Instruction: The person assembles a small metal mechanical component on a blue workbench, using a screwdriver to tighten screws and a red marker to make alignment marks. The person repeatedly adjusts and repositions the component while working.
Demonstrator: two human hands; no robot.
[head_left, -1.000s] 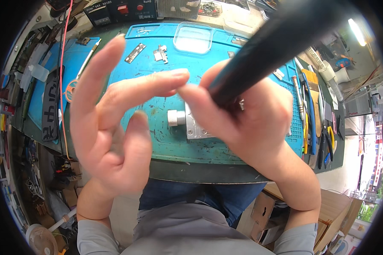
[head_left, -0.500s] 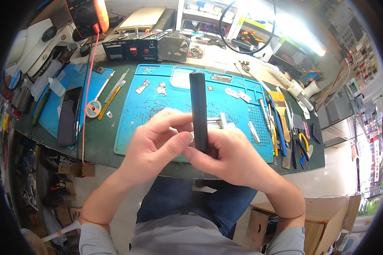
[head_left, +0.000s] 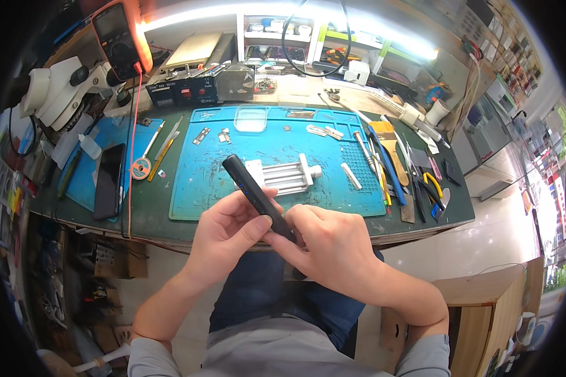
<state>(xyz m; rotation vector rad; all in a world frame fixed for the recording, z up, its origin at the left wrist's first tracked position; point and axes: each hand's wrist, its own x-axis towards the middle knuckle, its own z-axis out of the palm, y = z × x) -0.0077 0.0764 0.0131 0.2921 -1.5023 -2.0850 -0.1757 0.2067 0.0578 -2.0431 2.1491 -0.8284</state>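
A slim black bar-shaped device [head_left: 248,185], with small blue marks along one side, slants up and to the left above the front of the blue work mat [head_left: 195,195]. My left hand [head_left: 223,235] holds it near the middle, thumb on its side. The fingers of my right hand [head_left: 330,242] are closed round its lower end and partly hide it. Just beyond my hands, a silver metal holder with parallel rods [head_left: 284,174] lies on the mat.
Small metal parts [head_left: 224,136] and a clear plastic box [head_left: 250,119] lie farther back on the mat. Pliers [head_left: 432,187], a brush [head_left: 387,138] and other tools line the right side. At left are a dark phone [head_left: 110,182], a solder wire spool [head_left: 140,168] and a multimeter [head_left: 116,41].
The black device has tipped from upright to a leftward slant, showing its blue-marked side. Both hands have come slightly lower, and the metal holder is now in fuller view.
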